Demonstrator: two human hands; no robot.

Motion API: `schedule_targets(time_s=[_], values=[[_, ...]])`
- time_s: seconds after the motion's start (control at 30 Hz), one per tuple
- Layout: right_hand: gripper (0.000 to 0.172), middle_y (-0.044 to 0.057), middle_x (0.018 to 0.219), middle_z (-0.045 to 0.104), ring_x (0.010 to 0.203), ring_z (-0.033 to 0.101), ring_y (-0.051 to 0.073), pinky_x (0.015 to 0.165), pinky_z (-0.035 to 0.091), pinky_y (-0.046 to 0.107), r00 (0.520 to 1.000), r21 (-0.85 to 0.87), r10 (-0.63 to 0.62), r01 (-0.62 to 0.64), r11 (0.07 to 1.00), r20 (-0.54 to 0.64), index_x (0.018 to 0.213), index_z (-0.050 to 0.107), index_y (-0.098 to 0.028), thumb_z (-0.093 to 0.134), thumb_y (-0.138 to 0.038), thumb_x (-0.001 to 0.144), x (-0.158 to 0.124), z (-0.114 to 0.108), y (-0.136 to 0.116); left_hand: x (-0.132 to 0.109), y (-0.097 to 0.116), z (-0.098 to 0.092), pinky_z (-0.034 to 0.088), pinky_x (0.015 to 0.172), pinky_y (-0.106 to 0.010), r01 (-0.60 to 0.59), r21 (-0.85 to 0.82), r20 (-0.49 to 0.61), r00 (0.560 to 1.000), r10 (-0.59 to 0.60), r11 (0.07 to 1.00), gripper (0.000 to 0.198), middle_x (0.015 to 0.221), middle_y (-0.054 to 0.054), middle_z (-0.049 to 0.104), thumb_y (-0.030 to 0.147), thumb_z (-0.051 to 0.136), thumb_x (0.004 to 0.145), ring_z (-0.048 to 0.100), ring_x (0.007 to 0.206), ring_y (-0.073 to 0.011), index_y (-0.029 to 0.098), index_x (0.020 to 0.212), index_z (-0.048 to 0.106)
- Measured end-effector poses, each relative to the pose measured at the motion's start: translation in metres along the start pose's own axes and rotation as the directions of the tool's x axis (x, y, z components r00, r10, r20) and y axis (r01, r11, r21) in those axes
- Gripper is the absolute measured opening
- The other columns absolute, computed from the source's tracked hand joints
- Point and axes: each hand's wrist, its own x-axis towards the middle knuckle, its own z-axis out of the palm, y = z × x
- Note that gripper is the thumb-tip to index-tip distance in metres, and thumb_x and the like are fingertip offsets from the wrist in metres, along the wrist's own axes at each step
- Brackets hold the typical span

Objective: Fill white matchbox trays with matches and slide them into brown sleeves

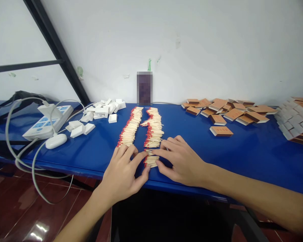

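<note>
Two long rows of red-tipped matches lie on the blue table, a left row (pixel 130 127) and a right row (pixel 154 129). At the near end of the right row is a small separate bunch of matches (pixel 152 161). My left hand (pixel 125 171) has its thumb and index finger curved against the red heads of this bunch. From the other side, my right hand (pixel 180 161) presses its index finger and thumb to the bare ends, so the bunch sits between both hands. The other fingers of both hands are bent.
White matchbox trays (pixel 99 111) are heaped at the back left, beside a power strip (pixel 49 122) with white cables. Orange matchbox sleeves (pixel 222 109) lie scattered at the back right. Stacked boxes (pixel 294 117) stand at the far right. A pixelated dark object (pixel 144 88) leans against the wall.
</note>
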Motion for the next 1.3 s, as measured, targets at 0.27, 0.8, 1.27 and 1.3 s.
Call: schedule_targets(time_s=[0.27, 0.8, 1.27, 1.3], values=[[0.018, 0.004, 0.081, 0.061, 0.073, 0.049, 0.017, 0.071, 0.027, 0.035, 1.000, -0.009, 0.008, -0.008, 1.000, 0.001, 0.091, 0.071, -0.017, 0.055, -0.024, 0.090, 0.0006, 0.0011, -0.0001, -0.0002, -0.0010, 0.0006, 0.041, 0.082, -0.042, 0.023, 0.009, 0.049, 0.999, -0.023, 1.000, 0.031, 0.096, -0.008, 0.058, 0.034, 0.053, 0.093, 0.050, 0.092, -0.0253, 0.019, 0.118, 0.066], [0.019, 0.004, 0.082, 0.062, 0.074, 0.049, 0.018, 0.072, 0.027, 0.036, 0.999, -0.006, 0.033, -0.033, 0.999, 0.018, 0.093, 0.071, -0.017, 0.054, -0.024, 0.090, 0.0007, 0.0011, -0.0005, -0.0001, -0.0004, 0.0002, 0.040, 0.087, -0.045, 0.046, 0.003, 0.089, 0.995, -0.046, 0.999, 0.037, 0.102, -0.009, 0.056, 0.034, 0.053, 0.094, 0.049, 0.097, -0.0265, 0.018, 0.126, 0.059], [0.020, 0.003, 0.078, 0.059, 0.072, 0.046, 0.017, 0.072, 0.025, 0.035, 1.000, 0.005, 0.028, -0.028, 1.000, 0.014, 0.091, 0.073, -0.019, 0.054, -0.025, 0.091, 0.0016, 0.0028, 0.0013, 0.0015, 0.0008, -0.0012, 0.040, 0.085, -0.043, 0.043, 0.021, 0.124, 0.991, -0.045, 0.999, 0.037, 0.102, -0.009, 0.051, 0.037, 0.051, 0.094, 0.045, 0.094, -0.0258, 0.019, 0.125, 0.060], [0.020, 0.003, 0.078, 0.059, 0.072, 0.046, 0.017, 0.072, 0.026, 0.035, 0.999, 0.005, 0.029, -0.029, 1.000, 0.015, 0.092, 0.073, -0.019, 0.054, -0.025, 0.091, 0.0017, 0.0025, 0.0012, 0.0019, 0.0012, -0.0012, 0.040, 0.084, -0.043, 0.041, 0.025, 0.123, 0.991, -0.044, 0.999, 0.036, 0.102, -0.009, 0.051, 0.036, 0.051, 0.094, 0.045, 0.094, -0.0258, 0.019, 0.125, 0.060]])
